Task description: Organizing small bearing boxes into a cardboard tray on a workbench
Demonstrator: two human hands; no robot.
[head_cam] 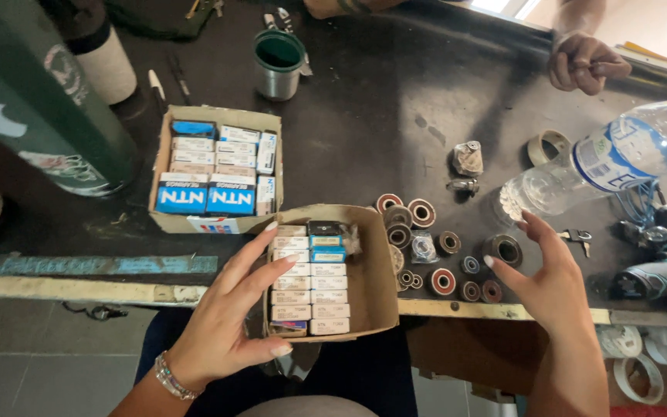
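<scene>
Cardboard box of small cartons is steadied at its left wall by the spread left hand. Nothing is held by the right hand, kept open-fingered beside loose bearings.

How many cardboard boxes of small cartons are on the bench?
2: one cardboard box farther back on the dark bench, and a nearer cardboard box at the bench edge, its side touched by the left hand.

Water bottle cut off at right edge; green cylinder cropped top-left; small box front hangs past table edge.
</scene>
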